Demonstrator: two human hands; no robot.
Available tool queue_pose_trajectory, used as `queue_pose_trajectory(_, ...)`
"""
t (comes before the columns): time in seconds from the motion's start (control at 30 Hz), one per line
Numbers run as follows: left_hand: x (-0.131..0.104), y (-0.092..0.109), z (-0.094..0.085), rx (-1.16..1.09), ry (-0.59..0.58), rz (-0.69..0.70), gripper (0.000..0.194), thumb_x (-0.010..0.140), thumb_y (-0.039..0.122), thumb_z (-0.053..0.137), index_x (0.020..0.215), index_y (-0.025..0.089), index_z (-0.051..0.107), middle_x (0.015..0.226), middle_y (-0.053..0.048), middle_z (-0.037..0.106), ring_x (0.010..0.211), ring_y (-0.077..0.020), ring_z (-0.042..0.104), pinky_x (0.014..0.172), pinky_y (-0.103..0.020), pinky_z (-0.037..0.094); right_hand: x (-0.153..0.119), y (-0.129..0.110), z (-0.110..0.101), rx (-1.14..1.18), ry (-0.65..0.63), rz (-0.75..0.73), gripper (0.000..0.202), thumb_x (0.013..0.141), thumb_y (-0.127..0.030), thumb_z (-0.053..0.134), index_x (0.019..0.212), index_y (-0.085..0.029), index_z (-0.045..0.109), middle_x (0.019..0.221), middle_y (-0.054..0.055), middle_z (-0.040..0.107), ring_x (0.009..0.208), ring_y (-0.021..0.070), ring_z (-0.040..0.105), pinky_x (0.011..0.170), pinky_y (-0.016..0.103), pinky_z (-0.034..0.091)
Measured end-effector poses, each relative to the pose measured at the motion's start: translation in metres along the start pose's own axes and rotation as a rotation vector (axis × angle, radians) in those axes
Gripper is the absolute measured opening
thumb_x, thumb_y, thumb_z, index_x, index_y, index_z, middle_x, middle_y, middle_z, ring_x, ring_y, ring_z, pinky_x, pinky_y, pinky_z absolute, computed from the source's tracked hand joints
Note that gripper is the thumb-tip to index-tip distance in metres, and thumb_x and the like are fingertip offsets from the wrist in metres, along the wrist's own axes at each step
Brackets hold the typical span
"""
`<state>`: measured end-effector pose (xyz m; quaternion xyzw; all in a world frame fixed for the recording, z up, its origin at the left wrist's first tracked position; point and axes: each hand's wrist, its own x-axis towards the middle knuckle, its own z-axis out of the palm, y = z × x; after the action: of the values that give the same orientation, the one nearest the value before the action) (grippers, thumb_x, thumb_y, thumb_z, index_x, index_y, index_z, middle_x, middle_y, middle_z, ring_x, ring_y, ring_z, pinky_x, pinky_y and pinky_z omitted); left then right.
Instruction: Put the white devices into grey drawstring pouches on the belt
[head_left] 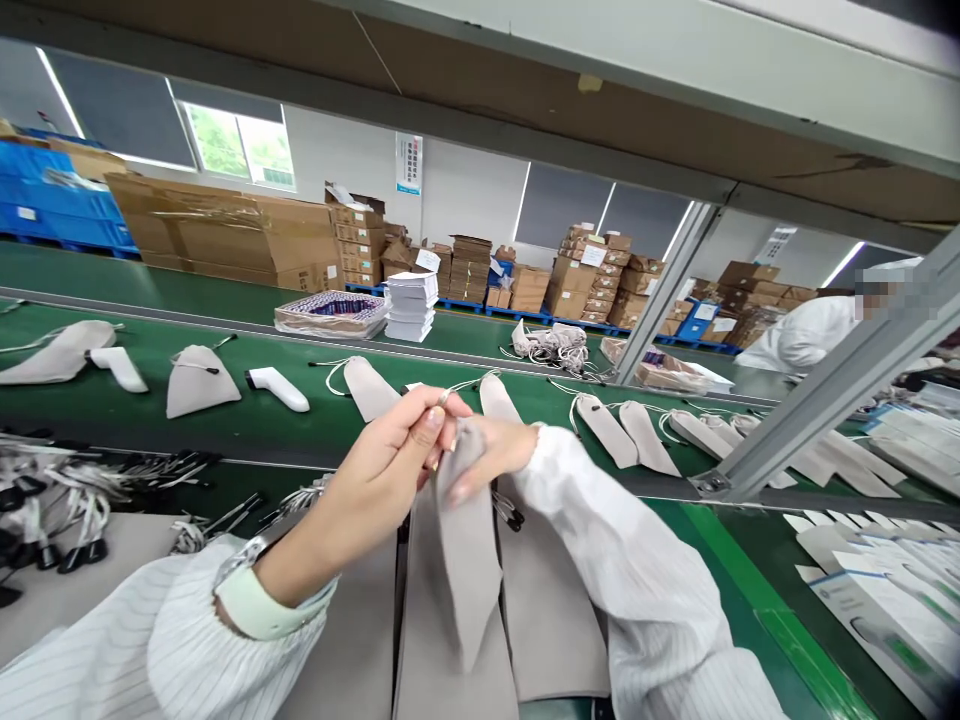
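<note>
A grey drawstring pouch (470, 560) hangs upright in front of me, its gathered top held between both hands. My left hand (397, 450) pinches the neck of the pouch with thumb and fingers. From the right, my right hand (495, 445) wraps round the upper part of the same pouch; its fingers are partly hidden behind the cloth. Beneath lie stacks of flat grey pouches (551, 610) with cords and black cord ends. On the green belt beyond are further grey pouches (604, 430) and white curved handheld devices (277, 388).
Bundled cords with black ends (75, 510) lie at the left. Printed boxes or leaflets (877, 600) stand at the right. A metal post (675, 285) and overhead shelf (525, 80) frame the bench. A co-worker in white (806, 330) is at the far right. Cartons (232, 230) stand behind.
</note>
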<state>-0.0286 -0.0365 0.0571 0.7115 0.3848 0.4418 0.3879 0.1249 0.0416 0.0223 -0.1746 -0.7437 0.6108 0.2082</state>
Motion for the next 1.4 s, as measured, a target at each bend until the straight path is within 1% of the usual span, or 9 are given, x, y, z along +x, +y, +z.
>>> queue_pose_trajectory(0.07, 0.003, -0.004, -0.003, 0.106, -0.005, 0.035, 0.025, 0.087, 0.035, 0.030, 0.097, 0.020, 0.047, 0.078, -0.001, 0.048, 0.069, -0.0079, 0.046, 0.061, -0.018, 0.039, 0.003, -0.005, 0.003, -0.062, 0.110, -0.117, 0.031, 0.052, -0.023, 0.066, 0.076, -0.013, 0.050, 0.077, 0.001, 0.053, 0.070, 0.0095, 0.051, 0.068, 0.023, 0.043)
queue_pose_trajectory(0.17, 0.004, -0.016, -0.002, 0.368, -0.172, 0.049, 0.025, 0.086, 0.034, 0.032, 0.096, 0.020, 0.051, 0.091, -0.002, 0.051, 0.083, -0.0114, 0.048, 0.072, -0.022, 0.039, -0.014, -0.008, -0.033, -0.271, 0.931, -0.132, 0.031, 0.059, -0.026, 0.057, 0.086, -0.011, 0.049, 0.079, 0.003, 0.053, 0.069, 0.0108, 0.051, 0.068, 0.024, 0.043)
queue_pose_trajectory(0.23, 0.003, -0.030, 0.002, 0.563, -0.377, 0.040, 0.025, 0.085, 0.028, 0.032, 0.091, 0.019, 0.055, 0.092, -0.003, 0.051, 0.086, -0.0135, 0.047, 0.077, -0.026, 0.038, -0.037, -0.005, -0.069, -0.466, 1.454, -0.040, 0.036, 0.066, -0.026, 0.049, 0.097, -0.009, 0.042, 0.097, 0.010, 0.050, 0.084, 0.0121, 0.050, 0.078, 0.023, 0.041)
queue_pose_trajectory(0.3, 0.001, -0.045, 0.007, 0.725, -0.506, 0.018, 0.022, 0.083, 0.021, 0.035, 0.087, 0.015, 0.056, 0.091, -0.005, 0.050, 0.087, -0.0161, 0.046, 0.078, -0.030, 0.037, -0.061, 0.004, -0.100, -0.731, 1.621, 0.298, 0.040, 0.071, -0.029, 0.042, 0.106, -0.010, 0.037, 0.107, 0.012, 0.046, 0.094, 0.0147, 0.047, 0.083, 0.024, 0.038)
queue_pose_trajectory(0.57, -0.003, -0.063, 0.018, 1.002, -0.495, 0.006, 0.014, 0.070, 0.007, 0.049, 0.083, 0.011, 0.049, 0.087, -0.007, 0.049, 0.082, -0.0197, 0.045, 0.069, -0.032, 0.039, -0.084, 0.081, -0.118, -0.922, 1.311, 0.993, 0.054, 0.061, -0.025, 0.058, 0.110, -0.008, 0.046, 0.105, 0.022, 0.045, 0.103, 0.0364, 0.041, 0.082, 0.049, 0.029)
queue_pose_trajectory(0.83, -0.002, -0.064, 0.020, 1.095, -0.483, 0.092, 0.010, 0.073, 0.007, 0.044, 0.079, 0.012, 0.050, 0.078, -0.007, 0.053, 0.079, -0.0223, 0.044, 0.065, -0.034, 0.037, -0.020, 0.118, -0.088, -0.867, 0.709, 0.531, 0.052, 0.064, -0.037, 0.062, 0.111, -0.019, 0.048, 0.099, 0.006, 0.052, 0.093, 0.0158, 0.047, 0.087, 0.028, 0.033)
queue_pose_trajectory(1.03, 0.003, -0.060, 0.010, 0.986, -0.559, 0.046, 0.009, 0.077, 0.014, 0.045, 0.069, 0.014, 0.050, 0.076, -0.004, 0.054, 0.081, -0.0198, 0.044, 0.067, -0.031, 0.032, -0.021, 0.134, -0.090, -0.549, 0.898, 0.555, 0.026, 0.066, -0.013, 0.057, 0.090, -0.009, 0.052, 0.097, 0.013, 0.050, 0.099, 0.0224, 0.045, 0.088, 0.037, 0.033)
queue_pose_trajectory(1.23, 0.010, -0.045, 0.005, 0.478, -0.470, 0.005, 0.025, 0.083, 0.035, 0.037, 0.069, 0.014, 0.041, 0.064, 0.003, 0.044, 0.060, -0.0080, 0.037, 0.056, -0.020, 0.027, -0.019, 0.085, -0.094, -0.030, 0.927, 0.402, 0.017, 0.080, -0.021, 0.042, 0.093, -0.011, 0.045, 0.085, 0.009, 0.054, 0.076, 0.0117, 0.055, 0.067, 0.024, 0.048)
queue_pose_trajectory(1.4, 0.009, -0.043, 0.005, 0.349, -0.409, -0.081, 0.034, 0.079, 0.049, 0.038, 0.076, 0.015, 0.045, 0.064, 0.003, 0.042, 0.058, -0.0075, 0.035, 0.051, -0.020, 0.026, -0.009, 0.016, -0.056, 0.383, 0.745, -0.017, 0.060, 0.062, -0.014, 0.061, 0.115, -0.019, 0.033, 0.090, 0.006, 0.057, 0.077, 0.0157, 0.058, 0.068, 0.028, 0.049)
